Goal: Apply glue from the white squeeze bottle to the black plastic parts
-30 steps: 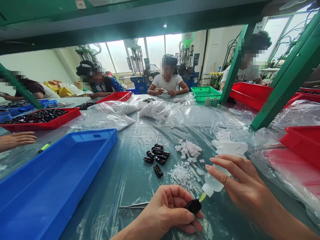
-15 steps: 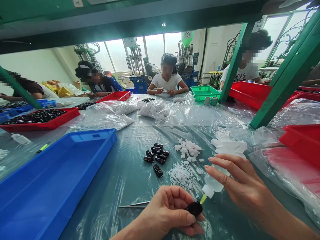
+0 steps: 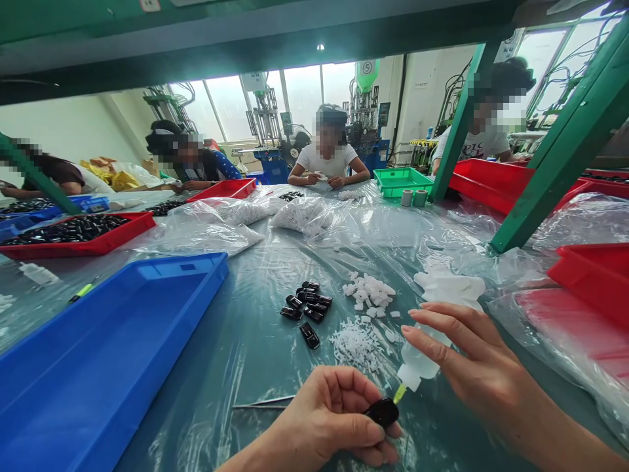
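Note:
My left hand [image 3: 339, 419] pinches a small glossy black plastic piece [image 3: 382, 413] between thumb and fingers, low in the view. My right hand [image 3: 472, 360] holds a translucent squeeze bottle [image 3: 423, 357], tipped downward; the thumb is hidden behind the hand. The bottle's yellow nozzle [image 3: 400, 393] meets the far edge of the black piece. Beyond my hands lie a loose group of black pieces [image 3: 309, 335], a heap of tiny white bits [image 3: 358, 344] and a heap of larger white pieces [image 3: 371, 292]. Tweezers [image 3: 260, 404] rest on the table, partly behind my left hand.
A long blue tray [image 3: 196, 282] stands on the left, with a red tray [image 3: 98, 246] of black pieces behind it. Red trays [image 3: 594, 275] and plastic sheeting are at right. Green posts [image 3: 555, 157] rise from the table. Several co-workers sit across, behind clear bags [image 3: 304, 216].
Almost nothing differs. The nozzle stays at the black piece's edge and both hands hold their places; the whole view has shifted very slightly.

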### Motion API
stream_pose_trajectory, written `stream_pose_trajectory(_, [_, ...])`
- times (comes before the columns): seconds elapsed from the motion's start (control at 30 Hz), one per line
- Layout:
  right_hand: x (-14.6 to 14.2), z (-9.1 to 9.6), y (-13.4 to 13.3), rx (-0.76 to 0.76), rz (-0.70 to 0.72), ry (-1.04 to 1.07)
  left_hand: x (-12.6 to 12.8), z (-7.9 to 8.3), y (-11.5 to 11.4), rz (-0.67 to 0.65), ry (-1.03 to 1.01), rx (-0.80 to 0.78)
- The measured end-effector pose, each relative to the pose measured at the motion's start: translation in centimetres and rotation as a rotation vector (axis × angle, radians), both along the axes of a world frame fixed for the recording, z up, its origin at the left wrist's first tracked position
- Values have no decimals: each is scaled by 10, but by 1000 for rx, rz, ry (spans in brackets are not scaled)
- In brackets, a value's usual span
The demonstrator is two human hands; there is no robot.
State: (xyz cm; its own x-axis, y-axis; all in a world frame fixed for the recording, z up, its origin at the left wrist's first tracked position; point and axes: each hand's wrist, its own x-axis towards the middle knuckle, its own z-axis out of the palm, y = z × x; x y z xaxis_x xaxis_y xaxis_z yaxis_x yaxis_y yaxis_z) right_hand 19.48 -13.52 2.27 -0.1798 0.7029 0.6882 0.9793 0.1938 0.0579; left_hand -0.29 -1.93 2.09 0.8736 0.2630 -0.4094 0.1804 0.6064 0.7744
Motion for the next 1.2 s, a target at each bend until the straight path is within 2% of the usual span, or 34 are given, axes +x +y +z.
stream_pose_trajectory(0.27, [-6, 0, 5, 61, -129, 29, -1, -3, 1, 98, -34, -30])
stream_pose_trajectory(0.4, [-1, -1, 3, 34, -153, -50, 0, -6, 1, 136, -31, -67])
stream_pose_trajectory(0.53, [7, -1, -1, -29, -170, -155, 2, -8, 1, 125, -70, -142])
stream_pose_trajectory(0.73, [8, 2, -5, -24, -193, -196, 4, -11, 1, 116, -118, -281])
stream_pose_trajectory(1.2, [9, 6, -11, -17, -151, -202, 1, -18, 1, 100, -111, -303])
